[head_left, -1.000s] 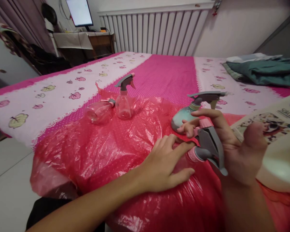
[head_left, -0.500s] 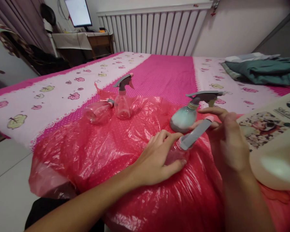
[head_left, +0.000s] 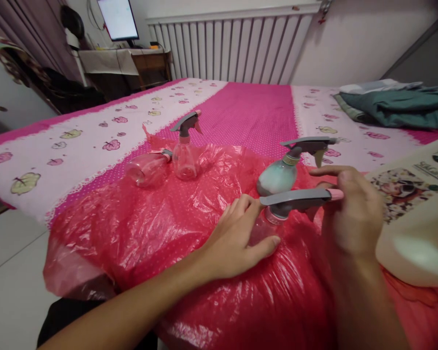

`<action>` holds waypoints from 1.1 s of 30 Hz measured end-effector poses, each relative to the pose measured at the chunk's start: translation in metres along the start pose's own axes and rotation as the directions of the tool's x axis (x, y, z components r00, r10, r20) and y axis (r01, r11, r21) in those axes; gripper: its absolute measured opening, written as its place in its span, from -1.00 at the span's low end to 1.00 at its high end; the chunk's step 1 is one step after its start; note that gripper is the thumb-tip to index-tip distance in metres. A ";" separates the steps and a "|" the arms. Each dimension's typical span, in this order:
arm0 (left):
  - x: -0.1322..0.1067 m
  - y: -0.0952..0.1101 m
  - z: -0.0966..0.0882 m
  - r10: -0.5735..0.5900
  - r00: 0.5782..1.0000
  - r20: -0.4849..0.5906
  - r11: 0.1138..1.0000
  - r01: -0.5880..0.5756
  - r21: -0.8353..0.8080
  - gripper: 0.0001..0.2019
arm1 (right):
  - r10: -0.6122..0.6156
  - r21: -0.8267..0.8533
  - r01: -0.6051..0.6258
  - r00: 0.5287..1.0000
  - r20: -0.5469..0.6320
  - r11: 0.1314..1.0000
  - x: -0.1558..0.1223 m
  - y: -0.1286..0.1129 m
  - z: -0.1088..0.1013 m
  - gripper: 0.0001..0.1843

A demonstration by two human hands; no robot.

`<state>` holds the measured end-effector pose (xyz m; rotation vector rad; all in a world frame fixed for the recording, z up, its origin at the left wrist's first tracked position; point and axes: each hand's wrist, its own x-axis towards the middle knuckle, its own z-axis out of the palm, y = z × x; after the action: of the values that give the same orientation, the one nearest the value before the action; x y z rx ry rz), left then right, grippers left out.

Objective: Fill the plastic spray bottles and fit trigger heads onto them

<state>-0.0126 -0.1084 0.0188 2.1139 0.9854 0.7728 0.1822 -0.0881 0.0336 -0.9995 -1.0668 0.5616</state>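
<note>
My left hand (head_left: 237,240) wraps around a clear pinkish spray bottle (head_left: 263,229) standing on a red plastic sheet (head_left: 160,218). The bottle's grey trigger head (head_left: 295,198) with a pink nozzle sits level on its neck, and my right hand (head_left: 346,214) is closed on that head from the right. A pale green spray bottle (head_left: 279,176) with a grey trigger stands just behind them.
Farther left on the sheet, one clear bottle (head_left: 185,150) stands upright and another (head_left: 148,167) lies on its side. The sheet covers a pink bed (head_left: 248,107). A large cream bottle (head_left: 416,214) sits at right, folded green cloth (head_left: 397,107) beyond it.
The trigger head, held loose and upended in my right hand a second ago, has swung down onto the bottle's neck and now sits level. My left hand has stayed on the bottle.
</note>
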 end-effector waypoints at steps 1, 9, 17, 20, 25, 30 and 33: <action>0.000 0.000 0.000 0.000 1.000 -0.002 1.000 0.000 -0.009 -0.52 | -0.011 0.003 0.011 1.000 0.026 1.000 -0.001 -0.001 -0.001 -0.73; -0.001 -0.009 0.001 0.010 0.999 -0.031 0.998 -0.012 -0.067 -0.48 | -0.037 0.073 0.022 0.978 0.206 0.997 -0.006 -0.010 -0.010 -0.88; -0.002 -0.008 -0.001 0.001 0.999 -0.033 0.997 -0.003 -0.072 -0.58 | -0.131 0.058 0.118 0.946 0.297 0.991 -0.005 -0.005 -0.026 -0.78; -0.001 -0.008 -0.002 0.005 1.000 -0.029 0.997 -0.007 -0.077 -0.60 | -0.096 0.048 0.084 0.917 0.386 0.995 -0.003 -0.002 -0.036 -0.87; 0.000 -0.011 -0.001 0.013 0.999 -0.037 0.995 -0.017 -0.101 -0.58 | -0.115 0.061 0.097 0.849 0.516 0.993 0.001 0.002 -0.039 -0.68; 0.000 -0.012 -0.001 0.005 0.999 -0.041 0.993 -0.010 -0.119 -0.57 | -0.121 0.064 0.103 0.815 0.567 0.993 -0.001 0.002 -0.031 -0.65; 0.000 -0.011 -0.002 0.003 1.000 -0.028 0.994 -0.006 -0.110 -0.58 | -0.097 0.067 0.071 0.793 0.601 0.995 -0.002 -0.001 -0.032 -0.68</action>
<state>-0.0185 -0.1029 0.0114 2.0162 0.9310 0.8417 0.2101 -0.1027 0.0292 -0.7371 -1.6545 0.8590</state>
